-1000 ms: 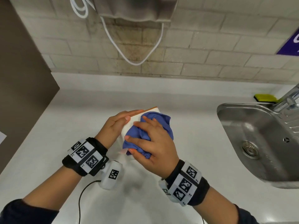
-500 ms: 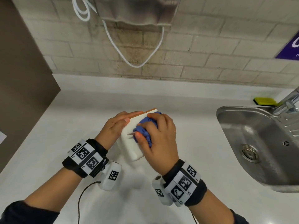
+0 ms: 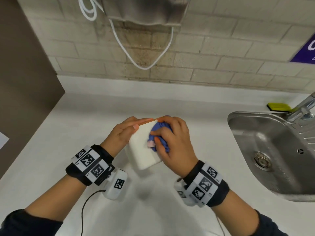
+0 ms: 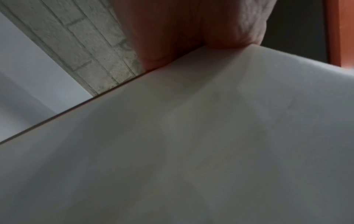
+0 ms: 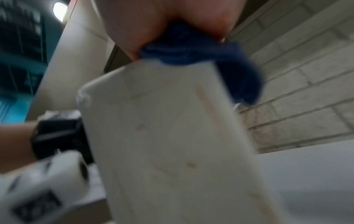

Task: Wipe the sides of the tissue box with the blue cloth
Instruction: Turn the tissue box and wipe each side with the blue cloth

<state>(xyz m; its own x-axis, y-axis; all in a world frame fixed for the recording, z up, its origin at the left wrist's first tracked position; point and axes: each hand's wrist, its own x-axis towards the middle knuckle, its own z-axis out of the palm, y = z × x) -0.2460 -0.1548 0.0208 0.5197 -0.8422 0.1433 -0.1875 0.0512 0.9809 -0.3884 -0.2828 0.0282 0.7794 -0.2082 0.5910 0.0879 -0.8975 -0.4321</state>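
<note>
Your right hand (image 3: 173, 142) has slid the bunched cloth (image 3: 159, 133) up the box (image 3: 144, 150) (now at its top edge), fingers clenched around the wad. Your left hand (image 3: 124, 133) steadies the box's far side with straight fingers, tilting it above the desk (image 3: 51, 150), left of the sink (image 3: 272, 150). This face looks nearly covered; other sides remain.

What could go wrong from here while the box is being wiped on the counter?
The tissue box is braced only by the left hand, so a hard push could slide or tip it. The right hand holds the blue cloth bunched up, so little of it touches the side and patches may be missed.
</note>
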